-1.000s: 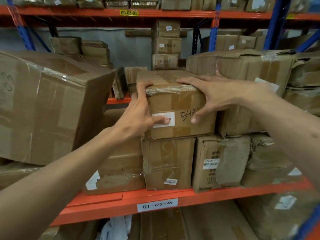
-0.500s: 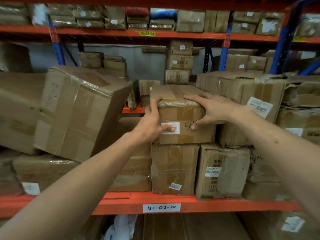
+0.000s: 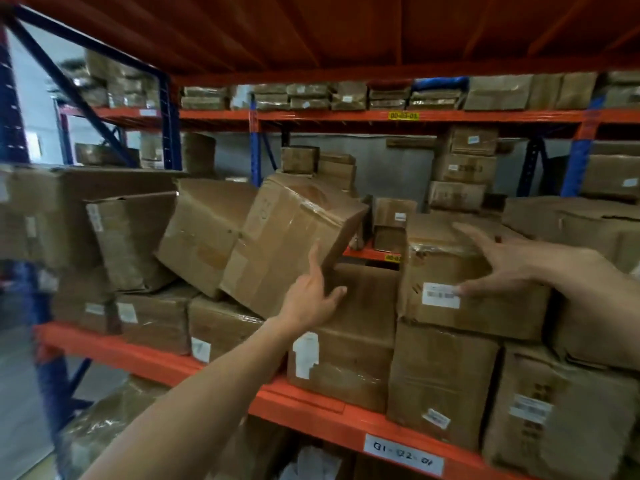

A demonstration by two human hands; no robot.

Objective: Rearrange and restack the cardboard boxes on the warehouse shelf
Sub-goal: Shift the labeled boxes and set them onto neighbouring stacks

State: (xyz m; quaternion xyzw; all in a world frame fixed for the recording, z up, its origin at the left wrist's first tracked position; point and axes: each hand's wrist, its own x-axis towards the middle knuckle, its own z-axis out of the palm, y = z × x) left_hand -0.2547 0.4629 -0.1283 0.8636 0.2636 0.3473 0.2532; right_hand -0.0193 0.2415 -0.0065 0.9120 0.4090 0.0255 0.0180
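A large tilted cardboard box (image 3: pixel 287 244) leans to the left on the middle shelf against another tilted box (image 3: pixel 204 233). My left hand (image 3: pixel 311 299) is open, its raised forefinger at the lower right edge of the large tilted box. To the right a taped box with a white barcode label (image 3: pixel 485 317) sits on top of a stack. My right hand (image 3: pixel 509 268) clasps its top front edge, fingers over the top and thumb on the front by the label.
The orange shelf beam (image 3: pixel 311 415) carries a row of boxes, one (image 3: pixel 346 358) right under my left hand. A blue upright (image 3: pixel 48 358) stands at the left. More boxes fill the rack behind and the shelf above. The picture is blurred.
My left hand has let go of the labelled box and moved left to the tilted box. My view has swung left and drawn back. My right hand stays on the labelled box.
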